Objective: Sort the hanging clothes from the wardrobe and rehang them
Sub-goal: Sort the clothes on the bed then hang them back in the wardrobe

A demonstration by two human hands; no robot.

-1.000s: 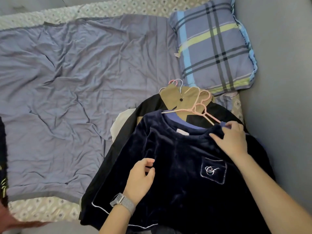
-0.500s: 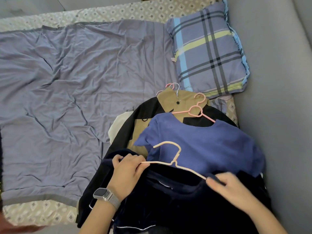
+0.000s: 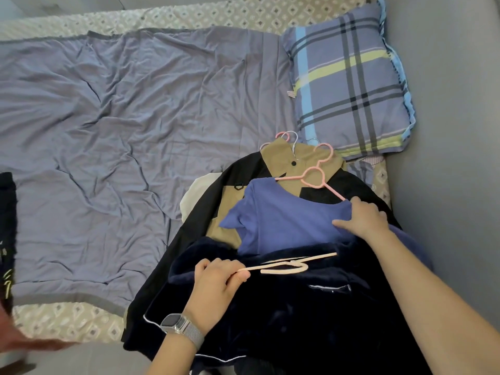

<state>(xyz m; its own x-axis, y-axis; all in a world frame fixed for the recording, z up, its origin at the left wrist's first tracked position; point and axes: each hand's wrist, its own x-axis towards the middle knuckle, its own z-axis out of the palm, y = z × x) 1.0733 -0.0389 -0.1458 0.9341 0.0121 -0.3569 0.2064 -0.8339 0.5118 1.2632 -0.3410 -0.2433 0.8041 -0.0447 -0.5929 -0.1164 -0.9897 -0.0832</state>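
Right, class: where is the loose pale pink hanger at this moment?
In the head view, lower centre: the left hand pinches one end of the pale pink hanger, which lies across the dark navy velvet top.

Pale pink hanger (image 3: 288, 266) lies freed atop dark velvet top (image 3: 284, 307), below blue shirt (image 3: 286, 220).

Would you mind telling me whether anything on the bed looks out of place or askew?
The pale hanger is out of its garment: the left hand pinches one end, and it lies loose over the dark velvet top. The bedsheet is creased and stops short of the mattress edges. Otherwise nothing stands out.
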